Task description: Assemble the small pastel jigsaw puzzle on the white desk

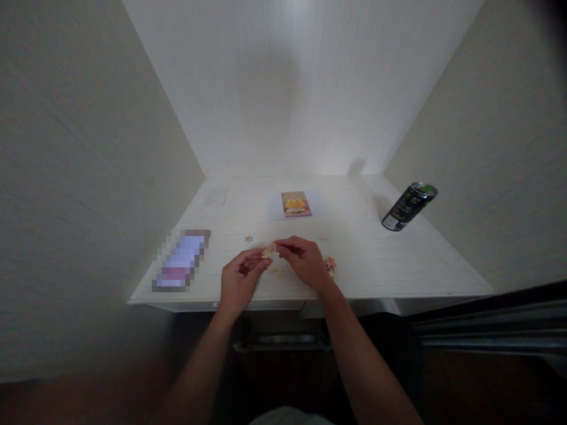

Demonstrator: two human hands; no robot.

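Observation:
My left hand (241,277) and my right hand (303,260) meet over the middle of a white desk (398,265). Both pinch small yellow puzzle pieces (268,252) between thumb and fingertips, right where the hands touch. A loose puzzle piece (248,239) lies just left of them, another small piece (323,238) to the right. A partly joined cluster of pieces (330,265) sits beside my right wrist. A picture card with a yellow cartoon figure (296,203) lies further back on a pale sheet.
A dark drink can (410,206) stands at the right back of the desk. A blurred-out flat rectangle (181,260) lies at the left. A faint clear packet (216,196) rests at the back left. Walls close in on three sides.

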